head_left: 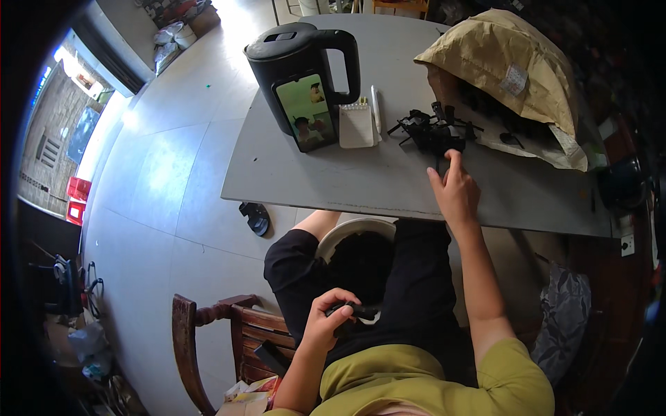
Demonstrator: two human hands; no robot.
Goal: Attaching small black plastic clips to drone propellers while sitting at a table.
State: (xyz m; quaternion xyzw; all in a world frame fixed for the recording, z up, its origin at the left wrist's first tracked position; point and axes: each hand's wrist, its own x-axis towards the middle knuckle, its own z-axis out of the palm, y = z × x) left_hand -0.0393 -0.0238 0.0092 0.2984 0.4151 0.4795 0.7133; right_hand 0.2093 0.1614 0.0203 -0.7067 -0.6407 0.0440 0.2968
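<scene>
Above my lap, my left hand (330, 320) is closed around a small black part (362, 312), a short stubby piece whose exact kind I cannot make out. My right hand (458, 191) reaches over the table's near edge. Its index fingertip meets the near side of a pile of small black parts (431, 130), while the thumb stays apart from it; nothing shows held between them. Thin rods and blocky bits stick out of the pile. Just right of it lies a large brown paper sack (513, 62), its mouth open and dark inside, with a loose black piece (512, 140) at the opening.
On the grey table (312, 177) stand a black pitcher (281, 52) and a phone (305, 114) leaning against it. Beside them lie a small notepad (357, 126) and a white pen (376, 107). A pale bucket (333, 239) with dark contents sits between my legs. A wooden chair (184, 347) is at left.
</scene>
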